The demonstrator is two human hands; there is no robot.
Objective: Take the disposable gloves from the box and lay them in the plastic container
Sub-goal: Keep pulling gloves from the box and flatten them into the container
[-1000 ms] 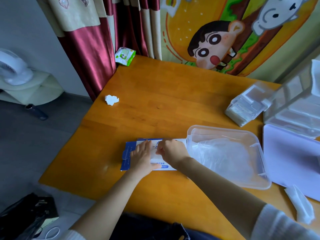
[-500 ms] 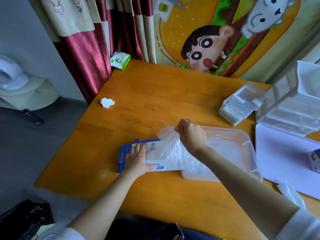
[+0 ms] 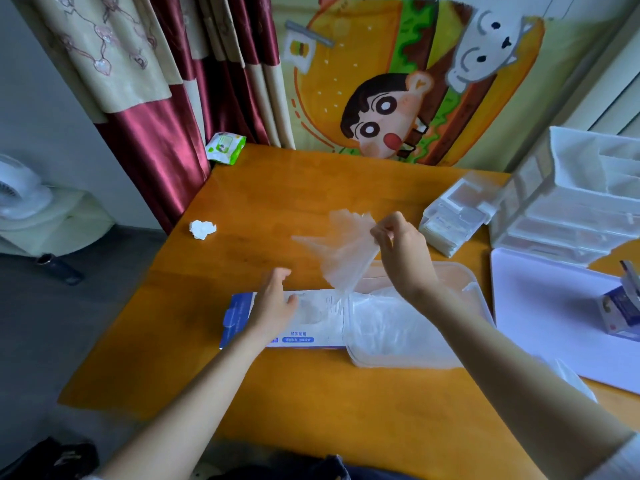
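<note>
A flat blue-and-white glove box (image 3: 301,336) lies on the wooden table (image 3: 277,202) near its front edge. My left hand (image 3: 275,303) rests on the box's left part with fingers relaxed. My right hand (image 3: 403,252) is raised above the table and pinches a thin clear disposable glove (image 3: 341,251), which hangs down with its lower end over the box opening. Right against the box's right end sits a clear plastic container (image 3: 479,289) with several clear gloves (image 3: 384,323) lying inside.
A crumpled white paper (image 3: 202,229) lies at the table's left edge; a green wipes pack (image 3: 225,148) sits at the back corner. Clear plastic boxes (image 3: 457,216) and drawers (image 3: 575,202) stand at the right, beside a pale lid (image 3: 547,306) and a small carton (image 3: 620,306).
My right hand has lifted higher and to the right, pulling the glove up out of the box. My left hand's fingers have loosened on the box.
</note>
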